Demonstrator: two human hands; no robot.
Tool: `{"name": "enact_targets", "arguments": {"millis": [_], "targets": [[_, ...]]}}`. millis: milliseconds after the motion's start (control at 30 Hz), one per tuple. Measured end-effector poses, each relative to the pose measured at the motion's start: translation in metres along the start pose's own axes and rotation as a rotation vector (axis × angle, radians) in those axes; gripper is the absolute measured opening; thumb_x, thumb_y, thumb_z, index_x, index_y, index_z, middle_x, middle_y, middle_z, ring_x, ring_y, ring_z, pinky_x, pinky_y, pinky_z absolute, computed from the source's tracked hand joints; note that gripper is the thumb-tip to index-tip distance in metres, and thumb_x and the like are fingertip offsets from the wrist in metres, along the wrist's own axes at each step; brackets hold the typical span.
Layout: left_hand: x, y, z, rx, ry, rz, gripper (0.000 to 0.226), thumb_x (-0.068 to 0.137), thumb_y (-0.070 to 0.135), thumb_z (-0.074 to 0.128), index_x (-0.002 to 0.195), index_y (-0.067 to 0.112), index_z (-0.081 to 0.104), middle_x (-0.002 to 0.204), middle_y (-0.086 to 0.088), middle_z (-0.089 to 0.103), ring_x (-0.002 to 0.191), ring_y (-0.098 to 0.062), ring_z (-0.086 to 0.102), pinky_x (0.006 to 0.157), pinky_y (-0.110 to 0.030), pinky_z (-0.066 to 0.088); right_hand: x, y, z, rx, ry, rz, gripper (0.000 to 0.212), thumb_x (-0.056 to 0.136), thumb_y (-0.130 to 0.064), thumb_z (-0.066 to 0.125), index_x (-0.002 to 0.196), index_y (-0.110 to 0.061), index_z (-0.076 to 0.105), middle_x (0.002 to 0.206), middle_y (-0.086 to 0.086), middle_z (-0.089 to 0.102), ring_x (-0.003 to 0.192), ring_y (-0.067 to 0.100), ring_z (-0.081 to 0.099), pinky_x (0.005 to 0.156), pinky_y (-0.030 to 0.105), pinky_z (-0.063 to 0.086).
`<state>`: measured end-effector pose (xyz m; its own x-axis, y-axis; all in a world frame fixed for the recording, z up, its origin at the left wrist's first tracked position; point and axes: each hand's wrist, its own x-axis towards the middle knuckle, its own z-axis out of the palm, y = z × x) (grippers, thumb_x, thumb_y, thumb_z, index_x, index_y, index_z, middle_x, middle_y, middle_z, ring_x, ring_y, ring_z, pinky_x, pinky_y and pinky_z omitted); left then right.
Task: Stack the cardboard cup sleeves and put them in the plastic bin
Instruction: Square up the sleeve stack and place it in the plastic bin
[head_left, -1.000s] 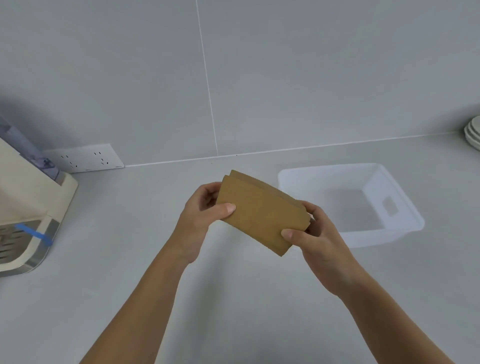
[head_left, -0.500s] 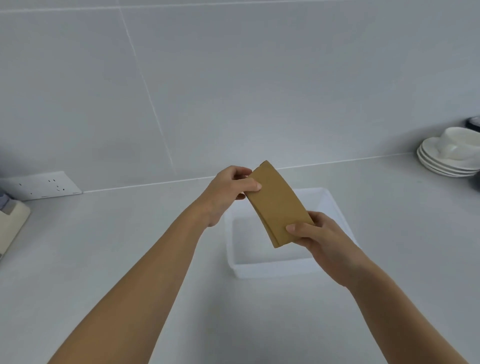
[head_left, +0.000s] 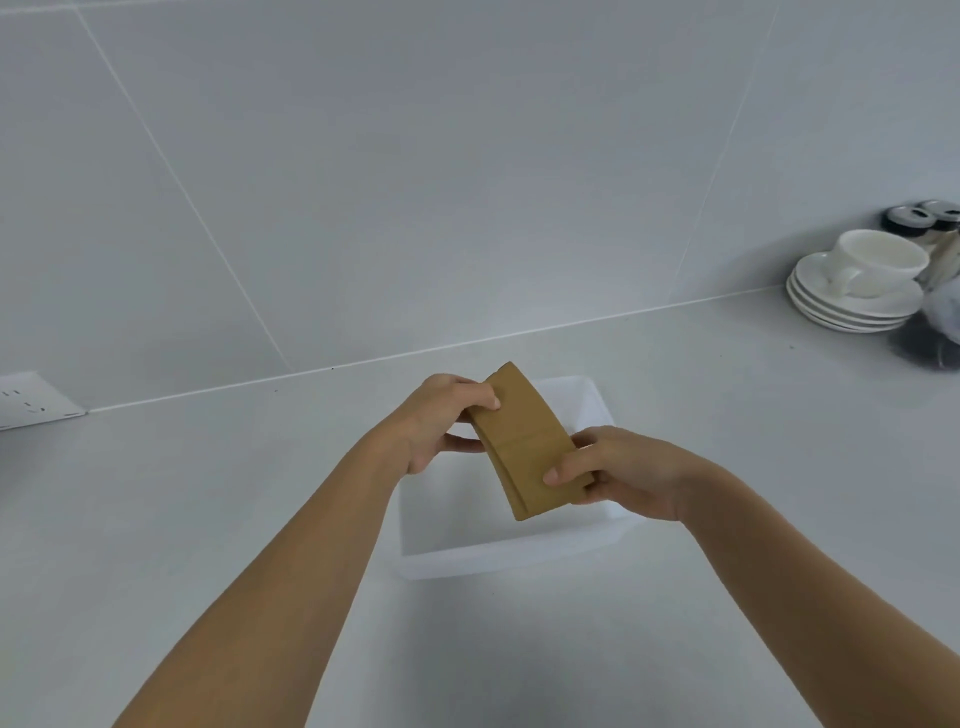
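Observation:
A flat stack of brown cardboard cup sleeves (head_left: 524, 441) is held in the air directly above the clear plastic bin (head_left: 498, 558). My left hand (head_left: 441, 421) pinches the far upper end of the stack. My right hand (head_left: 618, 470) grips its near lower end, thumb on top. The stack is tilted, its long axis running from far left to near right. The bin sits on the grey counter, and my hands and the stack hide most of its inside.
A white cup on a pile of saucers (head_left: 857, 286) stands at the far right by the wall, with dark-lidded jars (head_left: 919, 218) behind it. A wall socket (head_left: 31, 400) is at the far left. The counter meets the tiled wall behind the bin.
My view has swung right, so the bin now lies under the stack. Both hands carried the sleeves over the bin and lowered them slightly. The machine at the left has left the view.

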<state>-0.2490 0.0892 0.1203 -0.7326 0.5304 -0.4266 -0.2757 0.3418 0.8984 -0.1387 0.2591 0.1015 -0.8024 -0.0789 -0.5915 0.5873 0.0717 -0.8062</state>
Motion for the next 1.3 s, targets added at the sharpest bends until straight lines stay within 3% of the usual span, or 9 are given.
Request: {"name": "enact_targets", "arguments": {"millis": [67,267,367,533,767,933,1000,1100,1300], "targets": [[0.004,-0.001,-0.004,-0.004,0.002,-0.059,0.005,0.083,0.009,0.057,0.081,0.008,0.062,0.084,-0.004,0.057,0.081,-0.018,0.056,0.072,-0.035,0.055,0.005,-0.002,0.002,-0.011,-0.045,0.022,0.051,0.067,-0.018,0.070,0.115,-0.004,0.060,0.115,0.007,0.065,0.108,0.021,0.059,0.095,0.031,0.046],[0.013,0.005,-0.037,0.203,-0.047,-0.227,0.022,0.072,0.015,0.063,0.092,0.006,0.064,0.094,-0.010,0.056,0.084,-0.025,0.055,0.092,-0.038,0.049,0.028,-0.004,0.010,-0.001,-0.123,0.075,0.030,0.077,-0.016,0.069,0.106,-0.007,0.066,0.106,0.008,0.066,0.099,0.022,0.061,0.095,0.033,0.050],[0.014,0.009,-0.048,0.327,-0.065,-0.285,0.028,0.064,0.020,0.064,0.089,0.009,0.065,0.096,-0.009,0.057,0.082,-0.025,0.056,0.086,-0.034,0.050,0.039,-0.005,0.022,-0.022,-0.162,0.094,0.028,0.078,-0.017,0.069,0.104,-0.008,0.066,0.106,0.009,0.065,0.095,0.022,0.061,0.094,0.033,0.050],[0.020,0.009,-0.051,0.467,-0.071,-0.329,0.015,0.076,0.015,0.057,0.089,0.012,0.063,0.098,-0.004,0.054,0.086,-0.022,0.052,0.079,-0.030,0.047,0.056,-0.004,0.041,-0.049,-0.231,0.139,0.046,0.068,-0.021,0.073,0.112,-0.008,0.063,0.120,0.018,0.063,0.099,0.027,0.061,0.093,0.035,0.052],[0.029,0.012,-0.040,0.752,-0.158,-0.421,0.035,0.079,0.020,0.053,0.113,0.014,0.055,0.127,-0.006,0.049,0.119,-0.027,0.050,0.101,-0.036,0.044,0.071,0.003,0.057,-0.057,-0.290,0.188,0.050,0.065,-0.019,0.074,0.113,-0.011,0.062,0.123,0.016,0.063,0.115,0.031,0.059,0.100,0.038,0.048],[0.036,0.014,-0.036,0.935,-0.266,-0.518,0.060,0.061,0.024,0.055,0.120,0.012,0.055,0.131,-0.010,0.050,0.116,-0.028,0.052,0.103,-0.039,0.042,0.076,0.007,0.062,-0.103,-0.299,0.207,0.046,0.068,-0.019,0.074,0.113,-0.013,0.064,0.122,0.014,0.065,0.115,0.030,0.060,0.103,0.039,0.046],[0.039,0.012,-0.034,0.991,-0.301,-0.549,0.064,0.057,0.022,0.053,0.120,0.011,0.056,0.131,-0.011,0.051,0.105,-0.027,0.054,0.099,-0.037,0.043,0.078,0.007,0.064,-0.135,-0.307,0.215,0.047,0.068,-0.021,0.074,0.113,-0.014,0.064,0.121,0.013,0.066,0.114,0.029,0.060,0.103,0.039,0.045],[0.042,0.009,-0.032,1.055,-0.350,-0.567,0.056,0.064,0.015,0.050,0.119,0.004,0.057,0.124,-0.016,0.054,0.093,-0.028,0.052,0.090,-0.036,0.044,0.080,0.006,0.066,-0.164,-0.321,0.233,0.045,0.070,-0.021,0.073,0.113,-0.013,0.064,0.121,0.013,0.066,0.114,0.030,0.060,0.104,0.039,0.045],[0.048,0.002,-0.034,1.097,-0.410,-0.571,0.020,0.072,0.007,0.044,0.088,0.004,0.055,0.100,-0.015,0.051,0.085,-0.028,0.050,0.079,-0.035,0.040,0.084,0.000,0.072,-0.201,-0.346,0.248,0.047,0.074,-0.023,0.072,0.118,-0.013,0.060,0.119,0.013,0.066,0.098,0.027,0.065,0.096,0.035,0.049]]}}
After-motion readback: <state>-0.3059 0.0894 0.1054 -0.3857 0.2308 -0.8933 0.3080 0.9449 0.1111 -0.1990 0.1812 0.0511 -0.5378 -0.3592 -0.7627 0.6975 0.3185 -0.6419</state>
